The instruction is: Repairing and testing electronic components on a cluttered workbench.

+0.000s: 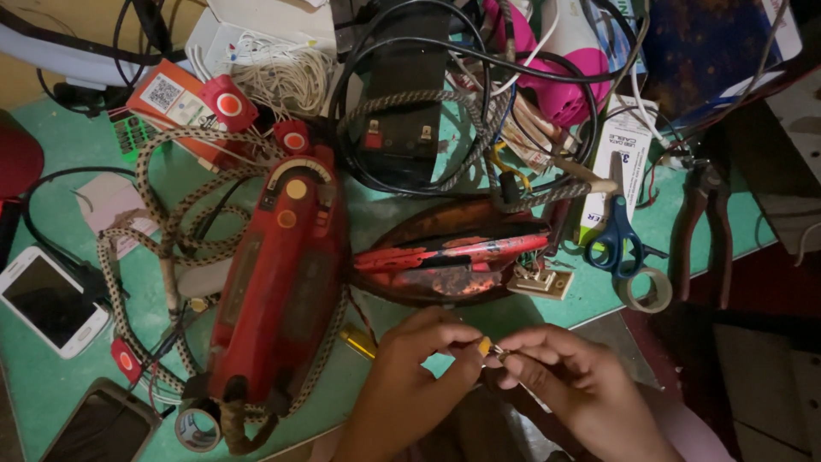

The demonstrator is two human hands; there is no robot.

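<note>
1. My left hand (410, 364) and right hand (556, 372) meet at the near edge of the green table (51, 385), fingertips pinched together on one small yellowish part (487, 347) held between them; it is too small to tell what it is.
2. Both hands are closed in a pinch on that part, and neither rests on the table.
3. Just beyond my knuckles lies the opened iron base (453, 257), dark and scorched, with a small cream terminal block (539, 282) at its right end.
4. Left of it the red iron body (278, 282) lies lengthwise, with its braided cord (145, 214) looped widely over the table's left half.
5. A yellow-tipped tool (357, 342) lies just beside my left wrist, between the iron body and the table edge.
6. On the right, blue-handled scissors (617, 241), a tape roll (646, 291) and pliers (705, 231) sit near the table's right edge.
7. Two phones (51, 299) lie at the far left, with another tape roll (197, 428) at the near edge.
8. The far side is packed with a black battery (398, 103), cables and boxes; the only free room is the narrow strip under my hands.
</note>
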